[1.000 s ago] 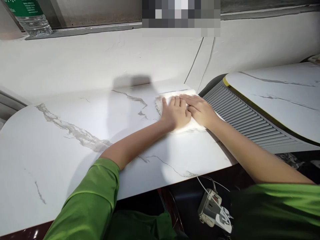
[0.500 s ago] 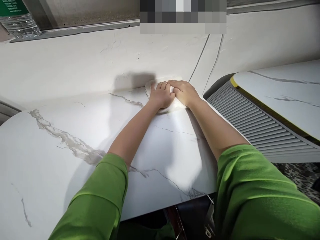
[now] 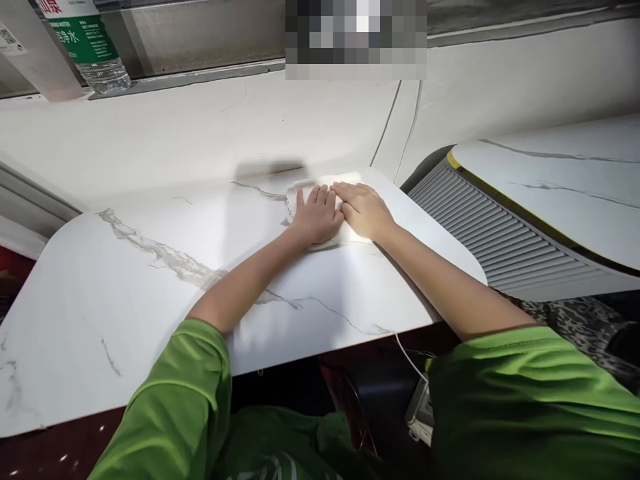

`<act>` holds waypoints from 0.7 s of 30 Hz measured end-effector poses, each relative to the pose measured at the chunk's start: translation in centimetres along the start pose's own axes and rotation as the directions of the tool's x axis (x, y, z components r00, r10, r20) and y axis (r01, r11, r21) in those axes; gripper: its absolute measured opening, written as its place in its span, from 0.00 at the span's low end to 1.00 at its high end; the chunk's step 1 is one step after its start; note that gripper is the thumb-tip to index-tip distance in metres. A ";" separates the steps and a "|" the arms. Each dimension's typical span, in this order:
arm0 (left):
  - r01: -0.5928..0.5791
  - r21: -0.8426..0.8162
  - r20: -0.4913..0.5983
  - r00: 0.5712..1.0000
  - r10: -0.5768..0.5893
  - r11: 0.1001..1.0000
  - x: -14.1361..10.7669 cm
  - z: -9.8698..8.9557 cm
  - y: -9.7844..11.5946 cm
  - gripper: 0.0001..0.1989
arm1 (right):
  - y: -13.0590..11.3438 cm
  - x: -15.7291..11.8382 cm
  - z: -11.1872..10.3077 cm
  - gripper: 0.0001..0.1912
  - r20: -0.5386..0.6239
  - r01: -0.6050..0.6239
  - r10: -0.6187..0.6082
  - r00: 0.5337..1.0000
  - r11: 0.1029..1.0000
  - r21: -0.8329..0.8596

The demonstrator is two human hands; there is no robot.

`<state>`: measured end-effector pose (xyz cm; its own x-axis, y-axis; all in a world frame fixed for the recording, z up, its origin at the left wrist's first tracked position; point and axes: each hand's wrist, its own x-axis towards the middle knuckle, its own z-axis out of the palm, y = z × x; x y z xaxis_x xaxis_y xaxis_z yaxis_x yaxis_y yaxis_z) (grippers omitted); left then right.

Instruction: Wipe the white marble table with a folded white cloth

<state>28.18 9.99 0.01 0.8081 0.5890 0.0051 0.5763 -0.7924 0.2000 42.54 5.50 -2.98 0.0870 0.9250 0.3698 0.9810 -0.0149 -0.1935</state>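
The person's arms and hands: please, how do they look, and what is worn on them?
Loose, bright green sleeves, the left and the right, end around the elbows. The forearms are bare. The left hand and right hand show no glove, ring or watch.

Tabletop (image 3: 165, 320) open at left; wall (image 3: 200, 127) blocks far side.

The hands (image 3: 319, 216) and white cloth (image 3: 352, 235) have moved left across the marbled tabletop (image 3: 155, 310) since a second ago.
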 end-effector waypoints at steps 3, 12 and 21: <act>-0.009 0.006 -0.005 1.000 0.009 1.000 -4.3 -0.1 0.9 0.30 | -3.0 -3.3 -1.4 0.30 0.036 0.033 -0.032 0.999 0.999 -0.005; -0.093 0.037 0.058 0.994 0.091 0.995 -15.4 -1.1 1.9 0.31 | -10.8 -11.9 -3.6 0.32 0.061 0.045 -0.045 0.997 0.999 -0.014; -0.013 -0.060 0.124 0.992 0.021 0.998 -12.8 -2.0 -0.1 0.30 | -10.0 -8.1 -2.6 0.29 0.078 0.082 -0.083 0.993 0.996 0.019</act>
<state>17.50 2.85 1.86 0.8287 0.5484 -0.1119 0.5571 -0.7891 0.2586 32.45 -2.84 -1.70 -0.0084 0.9500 0.3121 0.9814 0.0677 -0.1797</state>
